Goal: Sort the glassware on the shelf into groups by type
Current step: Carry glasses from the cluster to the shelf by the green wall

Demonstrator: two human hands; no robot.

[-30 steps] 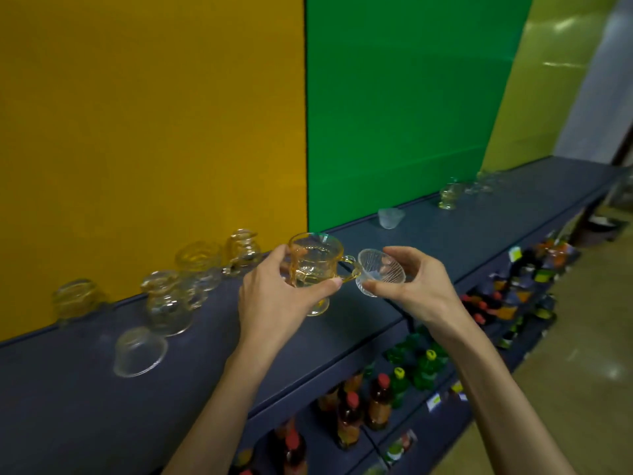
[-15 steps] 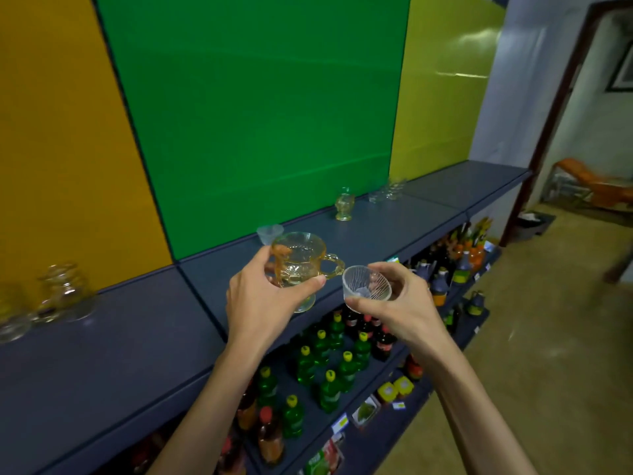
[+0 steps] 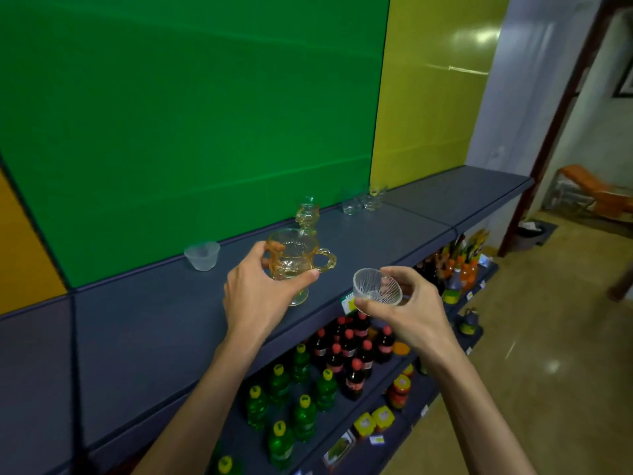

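Observation:
My left hand (image 3: 255,296) grips an amber footed glass cup (image 3: 295,258) with a handle, held over the dark blue shelf (image 3: 144,337). To its right my right hand (image 3: 407,310) holds a small clear ribbed glass bowl (image 3: 376,287) just past the shelf's front edge. On the shelf behind stand a small frosted bowl (image 3: 202,256), an amber patterned glass (image 3: 307,216) near the green panel, and a cluster of small clear glasses (image 3: 364,199) further right.
Green, orange and yellow panels back the shelf. Lower shelves hold green bottles (image 3: 291,406), dark red-capped bottles (image 3: 349,347) and jars. A tiled floor, a doorway and an orange chair (image 3: 589,190) lie to the right.
My view and both hands have shifted right along the shelf, carrying the cup and bowl. The glassware by the orange panel has left the frame; the frosted bowl now sits left of my hands.

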